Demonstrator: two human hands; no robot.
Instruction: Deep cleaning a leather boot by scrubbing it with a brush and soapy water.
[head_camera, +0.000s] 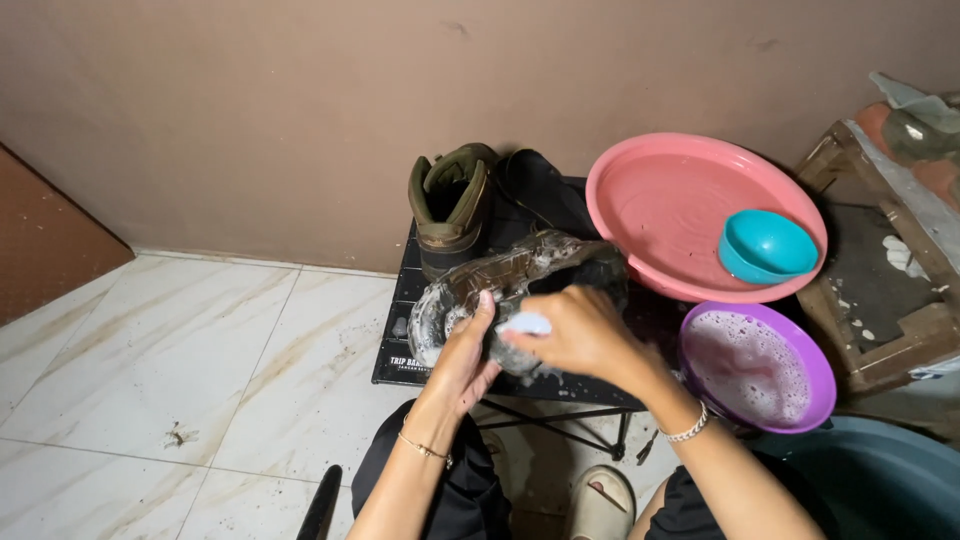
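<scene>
I see my left hand (462, 358) gripping the soapy brown boot (510, 285) on the small black table (400, 345), steadying it, while my right hand (575, 335) closes on what seems a pale brush (525, 324) pressed to its wet, glossy leather. The foamy purple basin (760, 368) sits near.

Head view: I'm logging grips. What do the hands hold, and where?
Left hand grips the soapy boot at its toe end; right hand holds a pale brush against it.
</scene>
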